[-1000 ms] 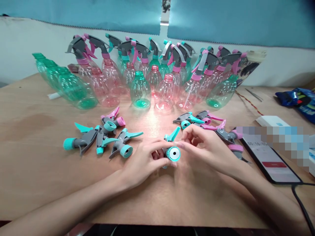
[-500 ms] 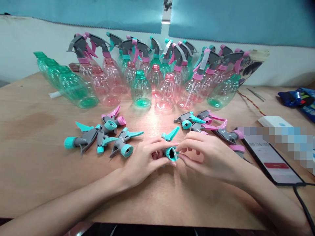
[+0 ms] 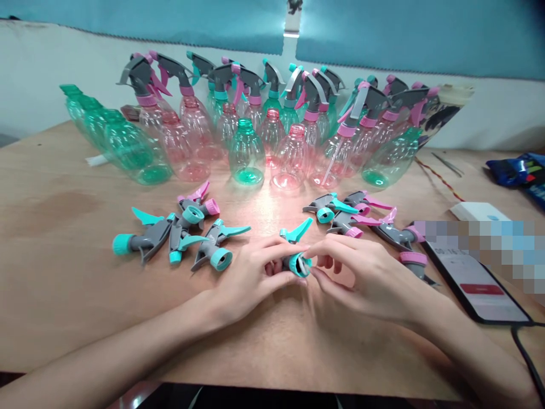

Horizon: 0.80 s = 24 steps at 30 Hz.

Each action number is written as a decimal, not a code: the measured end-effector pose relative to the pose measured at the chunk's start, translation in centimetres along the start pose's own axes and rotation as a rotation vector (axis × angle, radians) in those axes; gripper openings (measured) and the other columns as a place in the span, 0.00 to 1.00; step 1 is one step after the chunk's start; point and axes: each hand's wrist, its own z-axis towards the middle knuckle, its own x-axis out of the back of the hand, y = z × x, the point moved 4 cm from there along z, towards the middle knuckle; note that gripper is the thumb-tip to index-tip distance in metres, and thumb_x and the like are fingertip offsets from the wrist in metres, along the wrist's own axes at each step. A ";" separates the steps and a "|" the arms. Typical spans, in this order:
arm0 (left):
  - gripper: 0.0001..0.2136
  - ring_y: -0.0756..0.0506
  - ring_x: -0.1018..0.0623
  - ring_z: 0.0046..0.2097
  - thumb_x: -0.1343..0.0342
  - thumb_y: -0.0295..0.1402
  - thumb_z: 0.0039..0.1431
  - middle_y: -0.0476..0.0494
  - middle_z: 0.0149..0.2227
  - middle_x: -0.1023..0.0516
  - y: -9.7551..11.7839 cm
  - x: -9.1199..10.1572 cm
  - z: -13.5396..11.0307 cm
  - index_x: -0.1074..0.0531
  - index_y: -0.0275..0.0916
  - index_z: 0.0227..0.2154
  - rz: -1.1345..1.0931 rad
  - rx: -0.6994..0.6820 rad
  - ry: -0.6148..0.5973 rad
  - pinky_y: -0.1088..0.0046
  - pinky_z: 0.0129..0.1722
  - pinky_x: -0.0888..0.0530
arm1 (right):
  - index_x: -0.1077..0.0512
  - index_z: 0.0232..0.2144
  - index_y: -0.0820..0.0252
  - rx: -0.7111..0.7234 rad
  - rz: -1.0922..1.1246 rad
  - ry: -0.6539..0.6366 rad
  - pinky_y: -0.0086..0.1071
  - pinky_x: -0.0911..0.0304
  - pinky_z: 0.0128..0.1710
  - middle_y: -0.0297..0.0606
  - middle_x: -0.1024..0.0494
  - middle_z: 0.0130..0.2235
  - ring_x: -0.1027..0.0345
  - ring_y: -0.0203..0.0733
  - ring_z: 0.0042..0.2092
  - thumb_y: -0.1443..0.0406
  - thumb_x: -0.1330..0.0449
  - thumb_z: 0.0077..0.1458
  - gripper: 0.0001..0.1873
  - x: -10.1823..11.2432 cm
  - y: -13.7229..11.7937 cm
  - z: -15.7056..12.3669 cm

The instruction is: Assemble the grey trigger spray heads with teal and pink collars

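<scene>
Thumb below and forefinger above, our left hand point(image 3: 255, 272) pinched the teal collar point(image 3: 293, 267) of one spray head point(image 3: 292, 261), which we had over the middle of the table point(image 3: 272, 352), well back from its near edge, with its mouth toward our right hand point(image 3: 366, 272). A thin white disc point(image 3: 304, 266) stood tilted in that mouth, and our right thumb and forefinger were at its rim; whether they pinched it or merely touched it, we could not tell. We judged the spray head light and stiff, its hard plastic smooth enough to roll in a loose hold, so the collar seemed the place to grip. The teal trigger point(image 3: 299, 230) stuck up beyond our fingers, and we reckoned it would give if squeezed, which made it a poor handle. The white disc looked slight and easily dropped, best taken by its edge. Toward the table's far edge stood see-through bottles point(image 3: 247, 153)
</scene>
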 end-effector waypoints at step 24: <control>0.15 0.52 0.31 0.31 0.41 0.29 0.58 0.50 0.39 0.27 -0.1 -0.5 -0.2 0.26 0.47 0.48 -0.078 0.026 0.000 0.77 0.30 0.33 | 0.28 0.37 0.60 -0.135 0.045 -0.002 0.27 0.40 0.25 0.32 0.25 0.26 0.33 0.34 0.25 0.68 0.43 0.55 0.07 -1.2 0.2 0.0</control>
